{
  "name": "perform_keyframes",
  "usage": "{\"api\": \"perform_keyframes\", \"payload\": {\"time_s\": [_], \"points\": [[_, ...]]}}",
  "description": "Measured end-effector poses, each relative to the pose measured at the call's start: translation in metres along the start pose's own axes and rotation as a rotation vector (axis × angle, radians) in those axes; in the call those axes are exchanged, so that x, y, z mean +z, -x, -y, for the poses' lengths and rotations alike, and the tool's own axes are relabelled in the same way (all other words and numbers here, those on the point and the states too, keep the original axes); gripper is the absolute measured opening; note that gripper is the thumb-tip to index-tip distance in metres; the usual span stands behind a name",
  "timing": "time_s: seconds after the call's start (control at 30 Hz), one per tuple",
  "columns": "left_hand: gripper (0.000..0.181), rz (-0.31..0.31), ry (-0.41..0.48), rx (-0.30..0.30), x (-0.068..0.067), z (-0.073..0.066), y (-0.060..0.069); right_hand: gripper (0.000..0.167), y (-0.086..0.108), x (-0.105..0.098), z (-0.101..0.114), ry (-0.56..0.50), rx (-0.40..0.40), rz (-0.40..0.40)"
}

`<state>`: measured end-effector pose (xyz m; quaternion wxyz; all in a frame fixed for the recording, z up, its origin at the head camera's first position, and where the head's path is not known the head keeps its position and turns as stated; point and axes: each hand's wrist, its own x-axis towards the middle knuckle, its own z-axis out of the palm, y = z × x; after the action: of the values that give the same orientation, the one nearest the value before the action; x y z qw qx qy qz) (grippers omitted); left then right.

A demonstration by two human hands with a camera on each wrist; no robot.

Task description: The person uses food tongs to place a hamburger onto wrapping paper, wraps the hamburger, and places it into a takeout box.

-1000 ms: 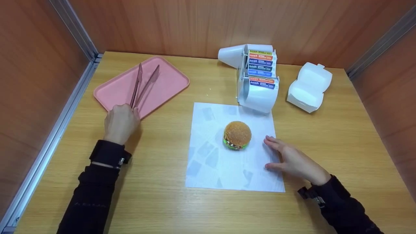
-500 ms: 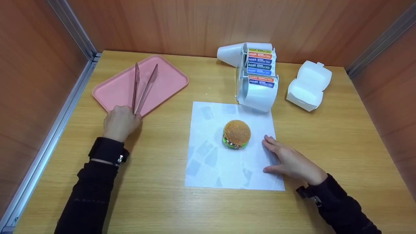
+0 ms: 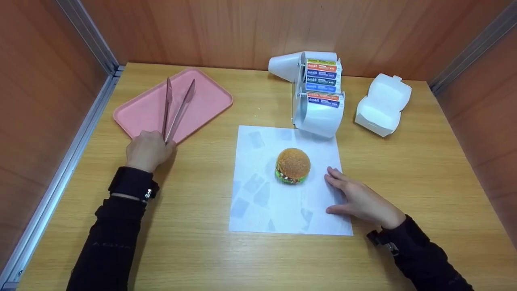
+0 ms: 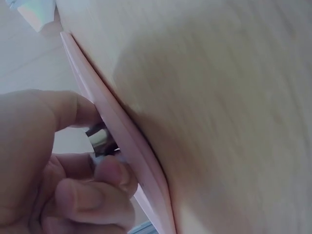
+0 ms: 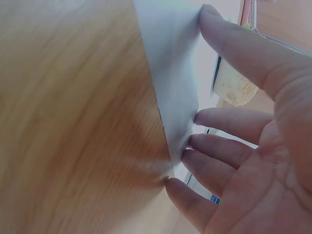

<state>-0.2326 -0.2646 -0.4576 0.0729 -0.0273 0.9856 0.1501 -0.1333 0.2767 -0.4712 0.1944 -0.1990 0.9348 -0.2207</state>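
In the head view, my left hand point(image 3: 148, 150) holds metal tongs point(image 3: 177, 109) at their joined end, by the near edge of a pink tray point(image 3: 214, 97). The tongs' two arms stand apart and point away over the tray. In the left wrist view, curled fingers surround the shiny tongs end point(image 4: 100, 139) beside the tray rim. My right hand point(image 3: 363, 202) touches the right part of a white paper sheet point(image 3: 258, 218) with spread fingertips, thumb apart from the other fingers. A hamburger point(image 3: 293, 163) with a sesame bun sits on that sheet, left of my right fingertips.
A white dispenser point(image 3: 323, 115) with colourful labels stands behind the sheet, its base by the sheet's far edge. Back right is an opened white clamshell box point(image 3: 379, 111). Wood panels point(image 3: 226, 32) enclose the table point(image 3: 194, 250) at the back and sides.
The tongs' arms have spread slightly and swung a little left over the tray. My right thumb has moved slightly farther from the fingers. The hamburger stays in place on the sheet.
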Motion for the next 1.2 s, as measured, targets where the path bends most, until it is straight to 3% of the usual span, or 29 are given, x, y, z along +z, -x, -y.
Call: {"api": "perform_keyframes", "payload": {"time_s": [0.17,0.23,0.4,0.47,0.57,0.7,0.87,1.07,1.2], "points": [[0.047,0.024,-0.015,-0.016,-0.001,0.0,0.0,0.09,0.0,0.001,0.0,-0.001,0.0,-0.004],[0.048,0.007,-0.021,-0.016,-0.001,-0.001,0.001,0.09,0.0,0.001,0.0,-0.002,-0.001,-0.006],[0.046,-0.135,-0.026,0.013,-0.003,-0.013,0.012,0.09,0.0,0.002,-0.002,-0.001,-0.012,-0.012],[0.045,-0.196,-0.021,0.053,-0.003,-0.024,0.015,0.09,0.0,0.002,-0.002,-0.001,-0.018,-0.015],[0.04,-0.218,-0.013,0.134,-0.002,-0.044,0.018,0.089,0.001,0.001,-0.001,-0.004,-0.02,-0.012],[0.037,-0.162,-0.017,0.241,0.003,-0.071,0.017,0.089,0.002,0.002,0.002,-0.009,-0.016,0.003],[0.034,-0.08,-0.016,0.309,0.016,-0.101,0.005,0.09,0.007,0.004,0.005,-0.005,-0.019,-0.001],[0.033,-0.076,-0.057,0.385,0.035,-0.119,-0.009,0.09,0.012,0.01,0.009,0.008,-0.025,-0.008],[0.035,-0.037,-0.088,0.377,0.043,-0.125,-0.016,0.089,0.014,0.012,0.013,0.033,-0.039,-0.013]]}}
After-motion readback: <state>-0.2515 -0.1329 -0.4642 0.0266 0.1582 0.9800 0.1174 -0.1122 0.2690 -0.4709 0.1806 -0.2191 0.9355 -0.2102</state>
